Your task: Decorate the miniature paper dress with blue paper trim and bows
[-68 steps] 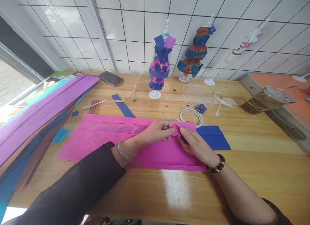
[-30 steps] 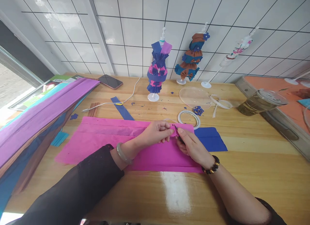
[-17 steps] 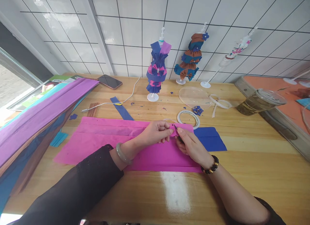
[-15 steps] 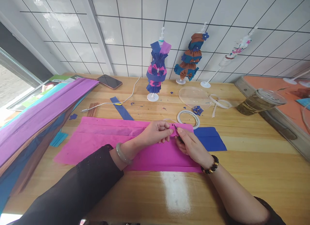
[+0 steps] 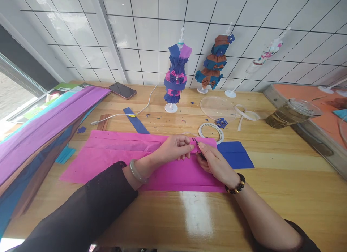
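A small piece of pink crepe paper [image 5: 193, 148] is pinched in the fingertips of my left hand [image 5: 176, 148]. My right hand [image 5: 214, 162] is closed around small dark scissors [image 5: 196, 141], whose blades reach the piece of paper. Its handles are mostly hidden by my fingers. Both hands are above a large sheet of pink crepe paper [image 5: 173, 176] spread across the table. From under its right end a dark blue paper piece [image 5: 236, 155] sticks out, and a roll of white tape [image 5: 200, 132] lies just beyond my hands.
Small dress forms in paper outfits [image 5: 175, 80] stand along the tiled wall. At left lie stacked crepe paper lengths [image 5: 56, 120] and a phone [image 5: 123, 90] near a white cable [image 5: 115, 116]. A lidded plastic cup of brown drink [image 5: 284, 115] is at right. Blue scraps dot the table.
The camera view shifts very slightly. Both hands keep nearly the same place, with only a small movement of the scissors at the pink piece.
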A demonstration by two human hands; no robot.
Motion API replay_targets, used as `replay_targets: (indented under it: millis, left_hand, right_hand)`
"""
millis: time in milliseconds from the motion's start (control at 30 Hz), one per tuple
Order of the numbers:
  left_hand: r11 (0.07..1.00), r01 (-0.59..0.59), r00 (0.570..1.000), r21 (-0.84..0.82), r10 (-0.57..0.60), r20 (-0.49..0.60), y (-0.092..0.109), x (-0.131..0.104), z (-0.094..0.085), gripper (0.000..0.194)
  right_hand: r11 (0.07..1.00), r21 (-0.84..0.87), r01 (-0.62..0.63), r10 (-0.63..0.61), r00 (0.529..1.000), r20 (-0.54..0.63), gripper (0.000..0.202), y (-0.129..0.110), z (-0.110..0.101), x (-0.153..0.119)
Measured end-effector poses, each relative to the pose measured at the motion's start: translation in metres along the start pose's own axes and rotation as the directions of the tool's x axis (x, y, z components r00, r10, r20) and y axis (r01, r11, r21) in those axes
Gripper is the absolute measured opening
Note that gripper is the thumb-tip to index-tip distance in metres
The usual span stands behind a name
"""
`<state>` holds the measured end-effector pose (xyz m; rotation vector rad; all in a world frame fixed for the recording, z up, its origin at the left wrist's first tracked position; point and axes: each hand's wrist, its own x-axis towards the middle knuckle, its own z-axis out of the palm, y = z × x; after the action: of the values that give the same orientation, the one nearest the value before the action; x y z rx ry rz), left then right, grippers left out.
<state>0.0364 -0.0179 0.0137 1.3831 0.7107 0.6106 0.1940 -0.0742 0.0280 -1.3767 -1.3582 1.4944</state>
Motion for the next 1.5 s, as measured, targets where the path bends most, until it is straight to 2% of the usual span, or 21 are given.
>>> replay_targets:
  millis: [967,1500]
  left_hand:
    - [1.000,-0.015,1.000,-0.020,0.015,0.022,0.0016,-0.0005,0.0005,0.027]
    - [1.000,0.014,1.000,-0.021,-0.014,0.011,0.0008,-0.0001,0.0009,0.029]
  right_hand:
    - [0.999,0.031,0.032,-0.031,0.999,-0.020,0.044,0.0038,-0.0001,0.0006]
    - [0.999,0.034,0.019,-0.019,1.000,-0.013,0.046,0.0050,0.0000,0.0014]
